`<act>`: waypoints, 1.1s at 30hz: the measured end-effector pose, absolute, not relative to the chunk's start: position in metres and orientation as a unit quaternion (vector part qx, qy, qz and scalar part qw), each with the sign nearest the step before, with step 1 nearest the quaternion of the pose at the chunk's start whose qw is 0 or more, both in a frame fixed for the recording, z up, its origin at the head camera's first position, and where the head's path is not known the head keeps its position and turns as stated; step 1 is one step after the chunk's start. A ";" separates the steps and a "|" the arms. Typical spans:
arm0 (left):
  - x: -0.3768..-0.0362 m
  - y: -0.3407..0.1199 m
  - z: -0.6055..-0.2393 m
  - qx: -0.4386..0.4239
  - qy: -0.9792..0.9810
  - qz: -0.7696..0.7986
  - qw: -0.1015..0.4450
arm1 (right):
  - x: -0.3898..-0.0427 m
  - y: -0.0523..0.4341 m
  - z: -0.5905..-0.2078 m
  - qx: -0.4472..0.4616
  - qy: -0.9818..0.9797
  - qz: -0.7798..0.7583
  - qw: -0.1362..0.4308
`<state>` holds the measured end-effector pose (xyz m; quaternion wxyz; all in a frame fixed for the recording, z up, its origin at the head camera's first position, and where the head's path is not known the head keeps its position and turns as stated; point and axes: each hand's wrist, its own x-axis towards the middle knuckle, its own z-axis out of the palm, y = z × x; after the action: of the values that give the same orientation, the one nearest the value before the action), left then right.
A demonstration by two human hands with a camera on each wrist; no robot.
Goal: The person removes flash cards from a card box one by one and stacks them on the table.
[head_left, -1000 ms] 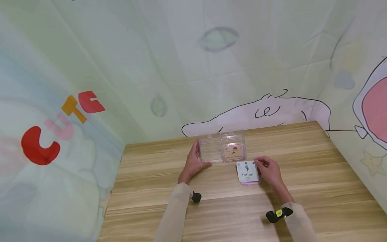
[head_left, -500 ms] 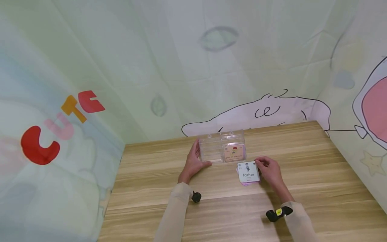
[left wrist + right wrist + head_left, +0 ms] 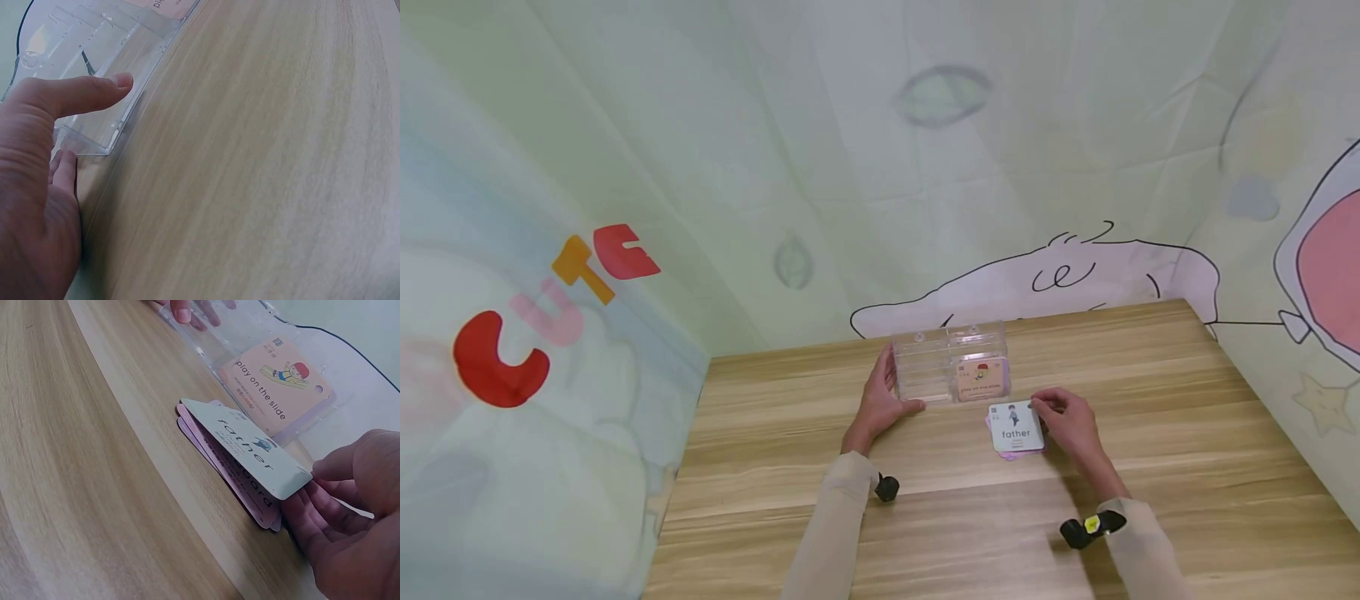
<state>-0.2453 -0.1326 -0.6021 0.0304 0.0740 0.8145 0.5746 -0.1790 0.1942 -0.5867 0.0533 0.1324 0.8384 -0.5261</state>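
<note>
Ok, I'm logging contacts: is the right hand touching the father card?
Touching: the right wrist view shows the right hand pinching the father card at one edge.

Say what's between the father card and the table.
Right wrist view: pink cards, loosely stacked on the table under the father card, whose corner the right hand pinches.

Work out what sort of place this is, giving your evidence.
Probably a children's play or learning corner, perhaps staged: cartoon-printed cloth hangs around a wooden table, with a picture card reading "father".
</note>
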 end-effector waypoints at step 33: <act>-0.245 -0.133 -0.604 0.072 0.813 0.577 0.031 | -0.183 0.199 -0.569 0.110 0.827 -0.549 0.039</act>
<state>-0.2450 -0.1334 -0.6043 0.0313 0.0716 0.8130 0.5770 -0.1832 0.1987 -0.5693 0.0388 0.1101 0.8275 -0.5492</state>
